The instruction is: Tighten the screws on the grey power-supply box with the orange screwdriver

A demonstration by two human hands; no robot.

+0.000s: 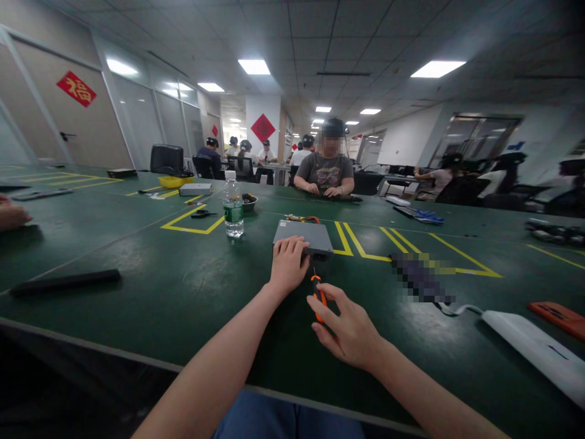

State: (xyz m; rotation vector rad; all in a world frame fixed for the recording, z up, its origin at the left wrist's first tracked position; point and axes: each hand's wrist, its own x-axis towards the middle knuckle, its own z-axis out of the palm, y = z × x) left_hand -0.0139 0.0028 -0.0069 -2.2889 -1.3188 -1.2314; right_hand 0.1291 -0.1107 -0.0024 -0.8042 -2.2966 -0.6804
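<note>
A grey metal computer power supply lies on the green table, with coloured wires at its far side. My left hand grips its near left corner, fingers over the top and thumb at the near face. In my right hand is a screwdriver with an orange and black handle, held loosely between the fingers and thumb. Its thin shaft points away from me at the power supply's near side; whether the tip touches it I cannot tell.
A water bottle stands left of the power supply, before a small bowl. A black bar lies at left. At right are a white power bank-like block with a cable and an orange phone. A person sits opposite.
</note>
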